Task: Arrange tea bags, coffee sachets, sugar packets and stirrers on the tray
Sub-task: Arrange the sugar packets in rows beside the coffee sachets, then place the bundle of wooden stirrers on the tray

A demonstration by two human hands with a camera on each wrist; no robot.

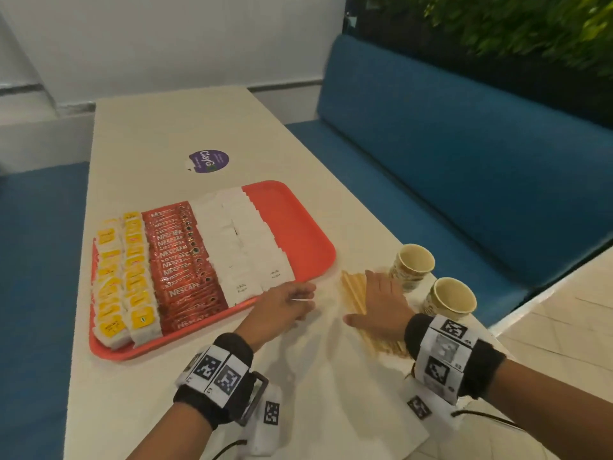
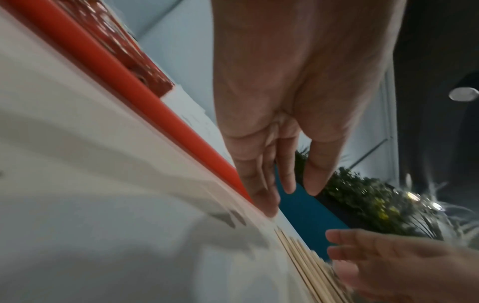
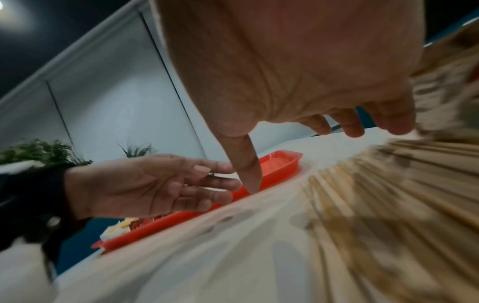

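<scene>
On the table (image 1: 139, 376), the red tray (image 1: 292, 220) keeps a bare strip at its right edge. The wooden stirrers (image 1: 356, 293) lie beside it under the flat right hand (image 1: 381, 303); light, stiff, probably slippery, best pinched mid-length. The left hand (image 1: 285, 303) hovers relaxed, holding nothing.

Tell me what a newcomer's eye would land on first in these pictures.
First, the red tray on the white table, packed in neat rows: yellow tea bags at its left, red Nescafe sachets next, white sugar packets beyond, and a bare strip at its right end. Then the wooden stirrers lying off the tray, under the open right hand, with the left hand by the tray's near rim. Two paper cups stand to the right.
</scene>
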